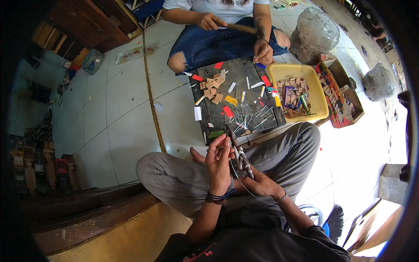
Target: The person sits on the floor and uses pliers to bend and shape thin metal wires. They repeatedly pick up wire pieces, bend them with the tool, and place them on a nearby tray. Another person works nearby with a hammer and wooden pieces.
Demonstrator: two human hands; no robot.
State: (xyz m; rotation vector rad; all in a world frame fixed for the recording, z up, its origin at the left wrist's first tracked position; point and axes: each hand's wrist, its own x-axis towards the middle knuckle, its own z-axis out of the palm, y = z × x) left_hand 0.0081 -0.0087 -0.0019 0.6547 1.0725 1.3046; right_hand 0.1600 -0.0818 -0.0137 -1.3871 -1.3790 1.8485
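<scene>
Between my knees, my right hand is closed round the handles of a long pincer-like cutter, its handles worn dark and silvery. My left hand pinches a thin pale wire beside the cutter's jaws. From my fingers the wire bends down past my right wrist toward a coil by my hip. Just beyond the jaws, cut metal wire pieces lie scattered on a dark low table. Small wooden blocks and coloured paper strips are also on it.
Across the table a person sits holding a wooden stick. A yellow basin of wooden blocks stands to the right, next to a cardboard box. Filled clear bags lie behind. A black-bristled broom is near my right side.
</scene>
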